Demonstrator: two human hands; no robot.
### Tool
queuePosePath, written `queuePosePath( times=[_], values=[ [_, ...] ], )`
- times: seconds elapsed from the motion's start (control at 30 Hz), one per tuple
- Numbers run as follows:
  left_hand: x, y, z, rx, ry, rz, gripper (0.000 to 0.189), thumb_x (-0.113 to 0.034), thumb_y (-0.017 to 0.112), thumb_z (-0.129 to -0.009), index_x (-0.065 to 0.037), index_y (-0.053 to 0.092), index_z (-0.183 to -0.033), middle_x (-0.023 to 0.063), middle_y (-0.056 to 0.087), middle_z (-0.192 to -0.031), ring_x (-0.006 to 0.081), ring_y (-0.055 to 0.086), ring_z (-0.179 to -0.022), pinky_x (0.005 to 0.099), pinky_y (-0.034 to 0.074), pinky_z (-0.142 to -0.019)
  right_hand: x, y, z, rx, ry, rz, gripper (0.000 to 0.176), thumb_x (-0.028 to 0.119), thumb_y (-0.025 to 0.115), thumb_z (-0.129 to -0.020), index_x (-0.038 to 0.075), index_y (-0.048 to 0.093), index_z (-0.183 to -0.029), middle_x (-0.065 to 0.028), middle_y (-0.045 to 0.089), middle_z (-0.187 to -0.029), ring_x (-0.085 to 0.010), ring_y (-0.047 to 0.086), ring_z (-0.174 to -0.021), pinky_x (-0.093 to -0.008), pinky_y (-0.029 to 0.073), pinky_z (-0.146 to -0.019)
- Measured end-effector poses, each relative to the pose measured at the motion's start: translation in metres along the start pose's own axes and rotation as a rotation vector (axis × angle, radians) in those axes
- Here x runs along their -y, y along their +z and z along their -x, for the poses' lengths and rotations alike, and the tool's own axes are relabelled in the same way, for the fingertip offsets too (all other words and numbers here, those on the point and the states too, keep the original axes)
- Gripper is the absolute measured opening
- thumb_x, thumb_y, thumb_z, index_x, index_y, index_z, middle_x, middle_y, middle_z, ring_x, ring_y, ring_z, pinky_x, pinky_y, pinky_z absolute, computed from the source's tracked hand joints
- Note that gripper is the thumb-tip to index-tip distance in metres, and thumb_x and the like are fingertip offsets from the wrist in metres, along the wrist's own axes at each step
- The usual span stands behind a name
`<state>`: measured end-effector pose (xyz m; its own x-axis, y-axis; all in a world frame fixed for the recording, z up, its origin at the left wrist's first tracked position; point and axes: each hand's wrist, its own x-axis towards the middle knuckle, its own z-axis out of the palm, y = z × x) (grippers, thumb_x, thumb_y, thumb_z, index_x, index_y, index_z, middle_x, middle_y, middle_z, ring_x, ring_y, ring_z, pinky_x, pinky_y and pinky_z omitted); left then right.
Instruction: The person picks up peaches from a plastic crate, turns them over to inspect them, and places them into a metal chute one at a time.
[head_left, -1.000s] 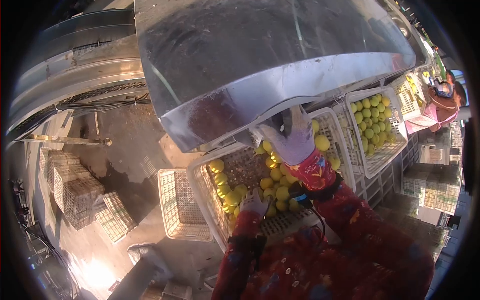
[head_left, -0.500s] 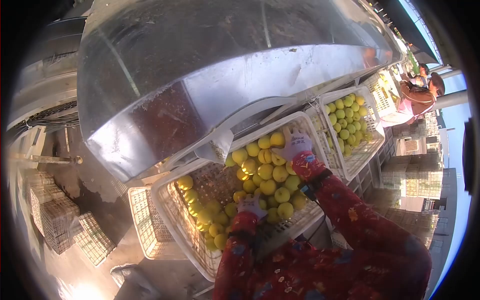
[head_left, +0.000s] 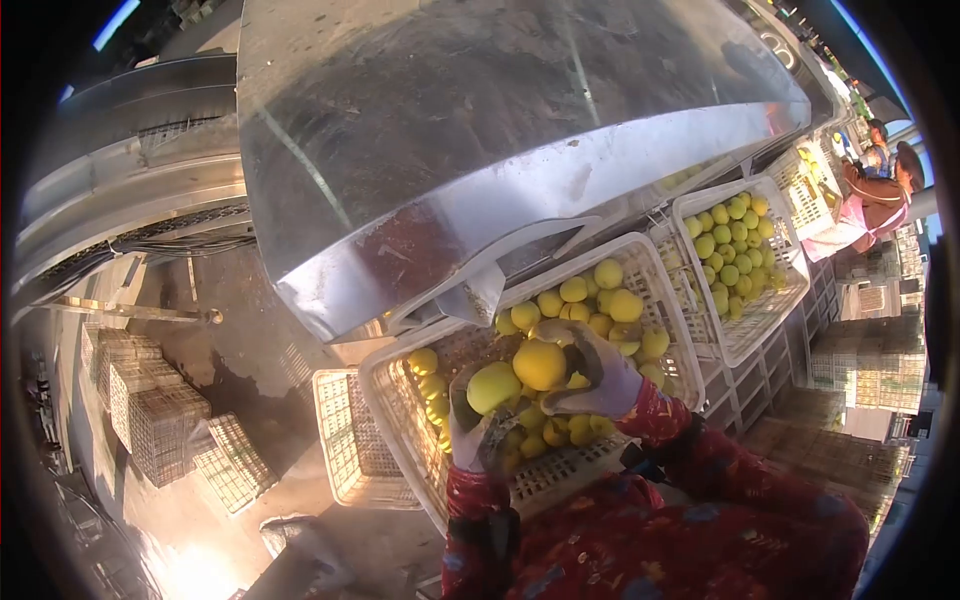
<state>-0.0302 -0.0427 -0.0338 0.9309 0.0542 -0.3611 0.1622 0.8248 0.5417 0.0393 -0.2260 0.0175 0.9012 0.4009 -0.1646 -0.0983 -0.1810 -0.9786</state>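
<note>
Both my gloved hands are raised over a white plastic crate [head_left: 663, 290] of round yellow-green fruit. My left hand [head_left: 468, 440] is closed round a greenish fruit [head_left: 493, 388], palm turned inward. Beside it, my right hand [head_left: 612, 378] grips a yellower fruit [head_left: 540, 365] between thumb and fingers. The two held fruits are side by side, very close together. Below and behind the hands, more loose fruit [head_left: 625, 306] lies in the crate, partly hidden by my hands. The kind of fruit is not certain.
A metal chute [head_left: 480, 190] overhangs the crate's far side. Another crate of fruit [head_left: 735, 250] stands to the right, with a person [head_left: 880, 195] beyond it. A smaller crate [head_left: 355, 440] sits at left on the floor, near stacked crates [head_left: 155, 415].
My hands have risen from the fruit in the crate, drawn closer together, and now each holds one. The camera view has shifted, so the surroundings appear farther right.
</note>
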Motion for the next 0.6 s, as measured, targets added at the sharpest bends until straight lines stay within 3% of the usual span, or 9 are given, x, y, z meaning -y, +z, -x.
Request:
queuePosePath(
  times=[0.03, 0.1, 0.2, 0.27, 0.3, 0.37, 0.43, 0.57, 0.6],
  values=[
    [-0.007, 0.004, 0.005, -0.037, 0.029, -0.031, 0.069, -0.021, 0.081, -0.077, -0.002, 0.044, -0.132, 0.0143, 0.057, -0.121, 0.0237, 0.059, -0.11, 0.0381, 0.054, -0.09, 0.0, 0.004, 0.002, -0.02, -0.086, 0.112, 0.074, 0.017, 0.087, -0.068, 0.006, 0.048, -0.13, -0.0115, 0.054, -0.126, -0.023, 0.06, -0.109, -0.0344, 0.049, -0.094],
    [-0.017, 0.003, 0.01, 0.034, 0.096, -0.048, 0.066, -0.007, 0.072, -0.081, -0.004, 0.039, -0.138, 0.0159, 0.054, -0.128, 0.0277, 0.058, -0.113, 0.0424, 0.053, -0.095, 0.001, 0.012, 0.004, -0.066, -0.254, 0.336, 0.077, 0.017, 0.088, -0.067, 0.006, 0.047, -0.131, -0.0114, 0.052, -0.129, -0.024, 0.06, -0.107, -0.0345, 0.049, -0.092],
    [-0.032, 0.001, 0.013, 0.051, 0.105, 0.037, 0.069, 0.002, 0.067, -0.081, -0.003, 0.037, -0.142, 0.0168, 0.052, -0.132, 0.0296, 0.058, -0.114, 0.0424, 0.053, -0.095, 0.023, 0.027, 0.004, -0.161, -0.272, 0.297, 0.072, 0.019, 0.087, -0.069, 0.006, 0.049, -0.128, -0.0139, 0.055, -0.125, -0.0257, 0.061, -0.102, -0.035, 0.051, -0.087],
    [-0.046, -0.003, 0.015, 0.034, 0.073, 0.006, 0.069, 0.004, 0.067, -0.08, -0.001, 0.037, -0.142, 0.0167, 0.052, -0.132, 0.0297, 0.057, -0.115, 0.042, 0.052, -0.094, 0.035, 0.031, -0.005, -0.205, -0.351, 0.529, 0.071, 0.019, 0.086, -0.069, 0.004, 0.048, -0.128, -0.0162, 0.057, -0.121, -0.0279, 0.062, -0.098, -0.0351, 0.052, -0.082],
    [-0.052, -0.001, 0.016, -0.008, 0.096, -0.084, 0.07, 0.004, 0.067, -0.079, -0.001, 0.036, -0.142, 0.0167, 0.051, -0.133, 0.0296, 0.056, -0.116, 0.0418, 0.052, -0.094, 0.039, 0.034, -0.011, -0.228, -0.391, 0.643, 0.07, 0.019, 0.085, -0.07, 0.004, 0.048, -0.127, -0.0174, 0.057, -0.12, -0.029, 0.062, -0.096, -0.0352, 0.052, -0.08],
    [-0.064, 0.006, 0.016, -0.094, 0.146, -0.263, 0.073, 0.003, 0.067, -0.079, 0.0, 0.035, -0.144, 0.0167, 0.05, -0.134, 0.0296, 0.055, -0.117, 0.0415, 0.052, -0.094, 0.041, 0.043, -0.031, -0.288, -0.269, 0.533, 0.069, 0.021, 0.084, -0.071, 0.002, 0.048, -0.127, -0.0187, 0.059, -0.117, -0.0318, 0.062, -0.094, -0.0373, 0.052, -0.079],
    [-0.068, 0.004, 0.014, -0.013, 0.194, -0.134, 0.074, 0.001, 0.067, -0.08, 0.001, 0.032, -0.146, 0.0172, 0.049, -0.135, 0.0293, 0.054, -0.119, 0.0408, 0.051, -0.095, 0.032, 0.052, -0.067, -0.354, -0.283, 0.559, 0.066, 0.021, 0.081, -0.073, 0.0, 0.048, -0.126, -0.0193, 0.059, -0.114, -0.0349, 0.062, -0.089, -0.0402, 0.053, -0.076],
    [-0.079, 0.022, 0.009, 0.06, 0.172, 0.305, 0.068, -0.012, 0.067, -0.085, 0.001, 0.036, -0.145, 0.0161, 0.05, -0.134, 0.0234, 0.056, -0.116, 0.0367, 0.053, -0.091, 0.018, 0.053, -0.119, -0.392, -0.303, 0.708, 0.065, 0.022, 0.08, -0.074, 0.0, 0.048, -0.127, -0.0204, 0.058, -0.115, -0.0366, 0.063, -0.096, -0.0416, 0.053, -0.079],
    [-0.079, 0.02, 0.011, 0.03, 0.181, 0.205, 0.067, -0.013, 0.066, -0.086, 0.001, 0.036, -0.145, 0.0159, 0.051, -0.133, 0.0228, 0.055, -0.117, 0.0359, 0.053, -0.091, 0.032, 0.045, -0.11, -0.38, -0.261, 0.621, 0.066, 0.022, 0.081, -0.073, 0.0, 0.048, -0.126, -0.0208, 0.058, -0.116, -0.0369, 0.063, -0.098, -0.0417, 0.053, -0.08]
  ],
)
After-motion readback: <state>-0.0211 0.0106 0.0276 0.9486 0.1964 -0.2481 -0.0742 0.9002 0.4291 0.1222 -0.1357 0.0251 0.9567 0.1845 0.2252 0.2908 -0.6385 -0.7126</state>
